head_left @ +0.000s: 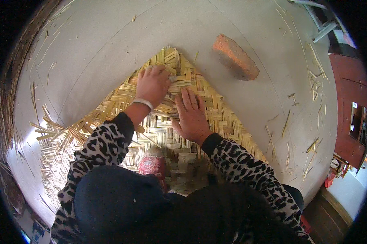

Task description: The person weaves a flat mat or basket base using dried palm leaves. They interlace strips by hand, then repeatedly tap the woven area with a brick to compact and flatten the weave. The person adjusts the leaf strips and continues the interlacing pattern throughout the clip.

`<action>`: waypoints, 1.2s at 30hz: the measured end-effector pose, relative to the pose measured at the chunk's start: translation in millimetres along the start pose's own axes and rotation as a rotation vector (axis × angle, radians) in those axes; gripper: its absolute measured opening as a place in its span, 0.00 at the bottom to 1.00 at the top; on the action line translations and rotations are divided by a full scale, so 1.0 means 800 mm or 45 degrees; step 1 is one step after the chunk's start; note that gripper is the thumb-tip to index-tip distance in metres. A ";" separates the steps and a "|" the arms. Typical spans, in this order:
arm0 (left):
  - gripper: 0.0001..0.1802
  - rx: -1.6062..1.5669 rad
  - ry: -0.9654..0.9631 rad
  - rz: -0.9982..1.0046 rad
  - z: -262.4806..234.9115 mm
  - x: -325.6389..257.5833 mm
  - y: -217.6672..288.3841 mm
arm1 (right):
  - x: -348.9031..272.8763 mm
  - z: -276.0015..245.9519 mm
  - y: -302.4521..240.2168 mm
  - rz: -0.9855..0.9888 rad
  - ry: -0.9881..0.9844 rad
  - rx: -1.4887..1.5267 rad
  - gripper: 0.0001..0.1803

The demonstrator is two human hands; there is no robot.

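A woven mat (232, 126) of flat yellowish plant strips lies on the floor under both hands, its pointed corner facing away from me. My left hand (153, 85), with a pale bangle at the wrist, is near that corner. Its fingers are curled down against the weave, and what they pinch is hidden. Lower and to the right, my right hand (192, 118) presses flat on the mat with fingers stretched. Loose strip ends (65, 130) stick out along the mat's left edge. A short strip (150, 138) juts up below my left wrist.
A reddish brick (237, 59) lies on the pale floor (159, 24) right of the corner. My red shoe (151, 164) rests on the mat. Straw scraps (287, 122) are strewn at right. Dark red furniture (350, 110) stands far right; a bundle of long brown stalks (12, 81) borders the left.
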State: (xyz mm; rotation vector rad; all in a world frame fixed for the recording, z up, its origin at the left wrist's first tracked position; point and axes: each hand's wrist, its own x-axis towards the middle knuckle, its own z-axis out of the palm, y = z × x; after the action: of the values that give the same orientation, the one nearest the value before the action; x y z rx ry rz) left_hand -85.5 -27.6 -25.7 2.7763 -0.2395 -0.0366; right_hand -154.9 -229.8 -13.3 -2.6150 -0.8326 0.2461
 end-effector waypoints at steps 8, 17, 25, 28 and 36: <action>0.20 -0.140 0.085 -0.519 0.011 0.076 0.016 | -0.002 -0.003 0.003 -0.033 0.039 0.063 0.42; 0.19 -0.060 0.089 -0.493 0.022 0.082 0.013 | -0.002 -0.013 -0.001 -0.025 0.082 0.164 0.39; 0.18 -0.175 0.083 -0.488 0.023 0.079 -0.001 | -0.010 -0.019 0.001 0.021 0.153 0.330 0.34; 0.22 -0.206 0.045 -0.454 0.018 0.077 0.002 | -0.019 -0.017 -0.006 0.127 0.252 0.402 0.34; 0.26 -0.102 0.064 -0.397 0.013 0.078 0.016 | -0.009 -0.007 -0.019 0.339 0.377 0.493 0.33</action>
State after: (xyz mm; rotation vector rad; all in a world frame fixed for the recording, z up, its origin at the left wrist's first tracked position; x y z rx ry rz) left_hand -26.7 -53.4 -31.0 2.7032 0.2049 -0.0528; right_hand -166.9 -224.4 -2.1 -2.3104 -0.2994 0.0764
